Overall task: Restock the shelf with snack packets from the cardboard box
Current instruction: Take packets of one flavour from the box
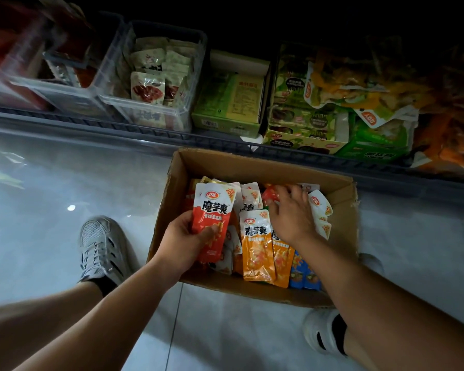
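Forearms (pixel 113 306), cardboard box (pixel 252 167), glossy tiled floor (pixel 65 178)

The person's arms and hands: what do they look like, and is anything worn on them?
The left forearm and the right forearm are bare to the frame edge; no sleeves show. The left hand and the right hand wear no gloves, and no watch, bracelet or ring is visible.

I see a pale, glossy tiled floor (pixel 51 183), with a small bright light reflection (pixel 71 208) at the left. A dark grout line (pixel 175 317) runs near me. The far side lies in deep shadow.
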